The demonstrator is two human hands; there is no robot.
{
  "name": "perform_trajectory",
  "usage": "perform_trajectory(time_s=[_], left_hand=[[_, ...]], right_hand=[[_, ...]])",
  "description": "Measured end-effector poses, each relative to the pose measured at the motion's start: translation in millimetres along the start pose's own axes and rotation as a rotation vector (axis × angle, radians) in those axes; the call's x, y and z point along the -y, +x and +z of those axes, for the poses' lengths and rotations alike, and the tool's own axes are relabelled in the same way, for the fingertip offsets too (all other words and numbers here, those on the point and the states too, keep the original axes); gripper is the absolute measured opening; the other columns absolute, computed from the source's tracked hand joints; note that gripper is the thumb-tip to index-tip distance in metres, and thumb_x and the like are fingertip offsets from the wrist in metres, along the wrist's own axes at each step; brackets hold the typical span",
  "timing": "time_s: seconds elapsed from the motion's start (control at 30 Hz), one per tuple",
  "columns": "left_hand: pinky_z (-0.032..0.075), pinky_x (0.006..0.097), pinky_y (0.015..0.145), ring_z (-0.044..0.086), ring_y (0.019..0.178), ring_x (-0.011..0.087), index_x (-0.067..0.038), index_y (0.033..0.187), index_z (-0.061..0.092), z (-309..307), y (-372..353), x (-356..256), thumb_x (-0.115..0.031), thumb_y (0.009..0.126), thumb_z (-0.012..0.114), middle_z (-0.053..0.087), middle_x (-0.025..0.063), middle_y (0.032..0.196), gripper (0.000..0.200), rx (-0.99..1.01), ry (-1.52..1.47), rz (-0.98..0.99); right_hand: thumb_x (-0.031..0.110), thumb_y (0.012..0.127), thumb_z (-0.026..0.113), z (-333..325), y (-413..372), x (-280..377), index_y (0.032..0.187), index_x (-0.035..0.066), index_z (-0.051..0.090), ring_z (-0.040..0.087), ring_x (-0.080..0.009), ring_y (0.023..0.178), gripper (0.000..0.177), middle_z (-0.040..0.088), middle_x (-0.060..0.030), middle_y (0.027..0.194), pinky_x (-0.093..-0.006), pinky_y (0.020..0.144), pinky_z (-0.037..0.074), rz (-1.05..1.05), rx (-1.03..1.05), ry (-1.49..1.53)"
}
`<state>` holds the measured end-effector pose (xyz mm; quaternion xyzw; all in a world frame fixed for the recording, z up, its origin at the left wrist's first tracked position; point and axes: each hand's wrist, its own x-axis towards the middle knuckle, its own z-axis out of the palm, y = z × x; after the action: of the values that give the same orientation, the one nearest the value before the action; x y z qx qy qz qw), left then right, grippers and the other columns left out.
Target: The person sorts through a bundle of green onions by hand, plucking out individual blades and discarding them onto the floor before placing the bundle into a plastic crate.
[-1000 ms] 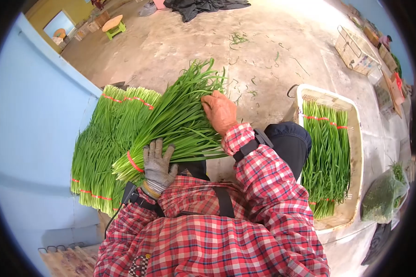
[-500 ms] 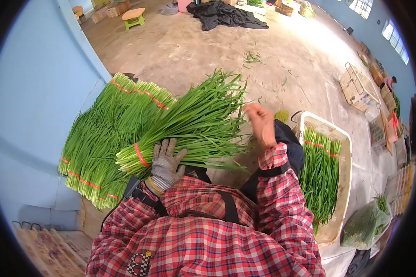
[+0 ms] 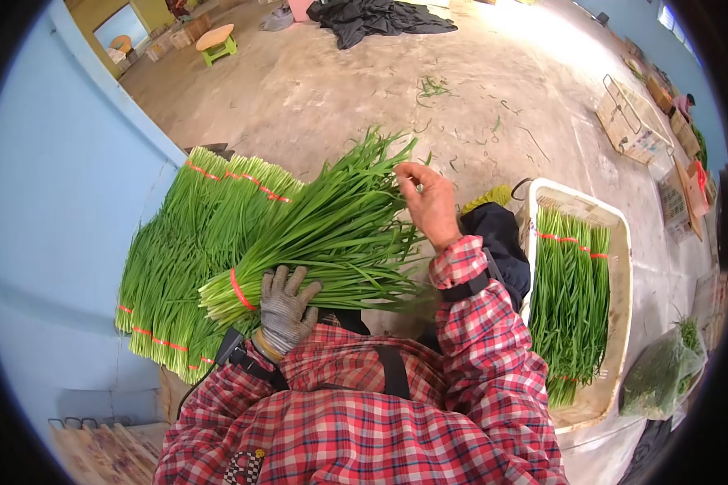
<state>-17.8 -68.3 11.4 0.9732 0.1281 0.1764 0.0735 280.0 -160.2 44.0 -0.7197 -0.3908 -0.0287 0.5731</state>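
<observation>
A bundle of garlic chives (image 3: 323,218), tied with a red band near its pale cut ends, lies across my lap with its leaf tips fanned to the upper right. My left hand (image 3: 286,311), in a grey glove, rests on the bundle beside the band, fingers spread. My bare right hand (image 3: 430,202) is at the leaf tips with its fingers bent into a pinch; whether a leaf is between them is hidden. To the left, a pile of tied chive bundles (image 3: 190,230) lies partly under this one.
At my right stands a white plastic crate (image 3: 619,323) with banded chives inside. A plastic bag of greens (image 3: 663,372) sits beyond it. A blue wall (image 3: 57,194) is close on the left. Loose leaves (image 3: 433,87) litter the floor, and a small stool (image 3: 216,42) stands farther back.
My right hand has moved left to the leaf tips, its fingers bent inward. My left hand stays on the bundle. The whole view has shifted slightly.
</observation>
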Motion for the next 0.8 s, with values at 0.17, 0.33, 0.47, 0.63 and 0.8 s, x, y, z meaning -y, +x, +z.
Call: perform_trajectory(time_s=[0.17,0.33,0.47,0.63,0.8], left_hand=[[0.035,0.0524,0.089,0.045,0.103,0.0373,-0.013,0.107,0.064,-3,7,-5,-0.021,0.063,0.066,0.053,0.0153,0.118,0.045,0.002,-0.016,0.005],[0.036,0.0517,0.087,0.045,0.102,0.0365,-0.012,0.107,0.063,-7,12,-8,-0.02,0.062,0.065,0.052,0.0146,0.115,0.045,-0.003,-0.019,0.022],[0.035,0.052,0.086,0.045,0.099,0.0371,-0.01,0.102,0.063,-3,11,-6,-0.02,0.06,0.063,0.052,0.0158,0.113,0.043,-0.025,-0.022,0.03],[0.035,0.0514,0.086,0.045,0.1,0.0366,-0.012,0.102,0.062,1,8,-3,-0.019,0.061,0.063,0.052,0.0139,0.112,0.041,-0.062,-0.016,0.034],[0.033,0.0531,0.09,0.045,0.107,0.0368,-0.014,0.101,0.063,6,5,2,-0.021,0.063,0.064,0.052,0.0123,0.114,0.039,-0.049,-0.034,0.012]], right_hand=[[0.013,0.078,0.07,17,2,7,0.099,0.009,0.065,0.062,-0.0309,0.085,0.022,0.064,-0.0114,0.09,-0.04,0.072,0.05,-0.099,0.052,-0.224],[0.013,0.078,0.069,22,-5,7,0.091,0.01,0.064,0.06,-0.0307,0.082,0.014,0.06,-0.0099,0.082,-0.042,0.067,0.049,-0.139,0.042,-0.324],[0.004,0.082,0.062,11,1,4,0.087,0.006,0.063,0.062,-0.026,0.069,0.006,0.062,-0.0117,0.077,-0.0319,0.063,0.049,-0.041,-0.081,0.081],[0.003,0.086,0.059,-49,48,-63,0.094,0.002,0.067,0.056,-0.0098,0.07,0.011,0.065,-0.0015,0.08,-0.0242,0.066,0.046,0.184,-0.183,0.373],[0.007,0.089,0.057,-82,61,-75,0.096,0.001,0.069,0.054,-0.0084,0.08,0.015,0.064,0.0006,0.086,-0.0204,0.074,0.042,0.408,-0.078,0.494]])
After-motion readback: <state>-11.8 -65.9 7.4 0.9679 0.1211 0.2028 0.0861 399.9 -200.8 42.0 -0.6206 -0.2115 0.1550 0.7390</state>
